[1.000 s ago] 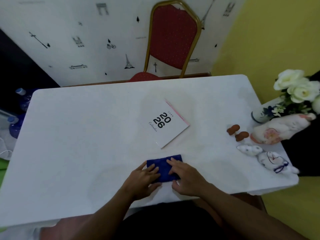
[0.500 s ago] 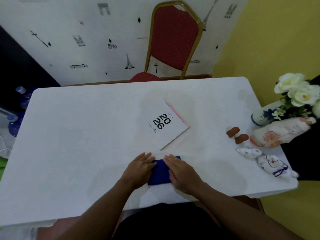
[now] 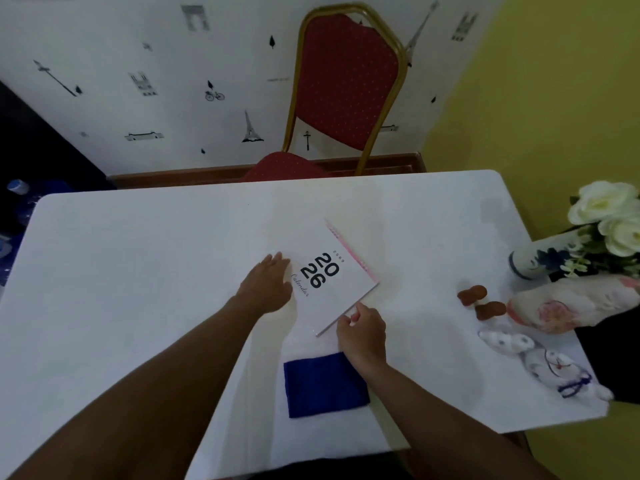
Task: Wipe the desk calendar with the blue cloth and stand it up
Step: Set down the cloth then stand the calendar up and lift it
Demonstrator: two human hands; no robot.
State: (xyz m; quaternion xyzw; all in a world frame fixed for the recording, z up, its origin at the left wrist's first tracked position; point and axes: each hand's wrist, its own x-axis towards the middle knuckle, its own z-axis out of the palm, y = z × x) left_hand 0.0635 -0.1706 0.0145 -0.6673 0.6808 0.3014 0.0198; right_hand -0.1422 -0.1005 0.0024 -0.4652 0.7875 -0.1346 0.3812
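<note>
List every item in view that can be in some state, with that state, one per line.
desk calendar: flat on the table, cover up, not standing.
blue cloth: folded, lying flat, nobody holding it.
left hand: open, fingers at the calendar's left edge.
right hand: curled at the calendar's near corner; grip unclear.
vase: on its side, white flowers in it.

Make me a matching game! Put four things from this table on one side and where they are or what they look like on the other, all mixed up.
Things:
1. calendar
2. blue cloth
3. white flowers
4. red chair

Clues:
A. behind the table's far edge
B. folded, near the front edge
C. lying flat between both hands
D. at the right edge

Pairs: 1-C, 2-B, 3-D, 4-A
</note>
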